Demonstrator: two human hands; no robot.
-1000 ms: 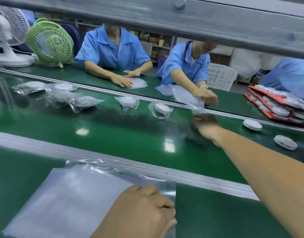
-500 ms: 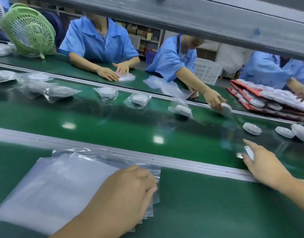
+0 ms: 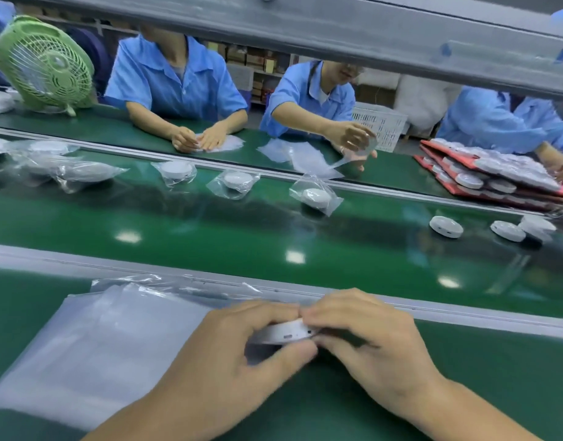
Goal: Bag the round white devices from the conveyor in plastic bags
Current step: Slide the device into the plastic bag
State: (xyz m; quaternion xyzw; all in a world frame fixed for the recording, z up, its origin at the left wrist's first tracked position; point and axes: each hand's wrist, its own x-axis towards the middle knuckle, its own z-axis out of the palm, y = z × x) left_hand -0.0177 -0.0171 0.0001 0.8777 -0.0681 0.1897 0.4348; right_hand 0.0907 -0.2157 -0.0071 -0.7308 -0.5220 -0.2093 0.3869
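**Head view: single entry**

1. Round white plastic device (image 3: 286,334), a flat puck with small ports in its rim. It is off the belt, at six o'clock of the view, over the near green work surface. It is held between your two hands with the rim turned toward you.
2. Left hand (image 3: 229,354): fingers are curled over the device's top and the thumb is tucked under its near edge. It grips the nine o'clock side.
3. Right hand (image 3: 369,342): bent fingertips pinch the three o'clock rim. Whether bag film already lies under those fingers cannot be told.
4. Stack of clear flat plastic bags (image 3: 108,338): it lies flat at nine o'clock from the device, with its near corner under your left wrist.
5. Glossy green conveyor belt (image 3: 242,243), at twelve o'clock. It carries bare white devices (image 3: 445,226) at two o'clock and bagged devices (image 3: 316,197) toward eleven.

**Handling notes (judgement)**
- You appear to be at the insertion step.
- Keep the device level and let one hand take it alone, so the other is free to open a bag.
- Peel only the top bag; the films will likely cling and lift in pairs.
- Open the bag mouth wide and slide the puck in edge-first.
- Hold by the rim rather than the faces, since smooth plastic may slip or smudge.
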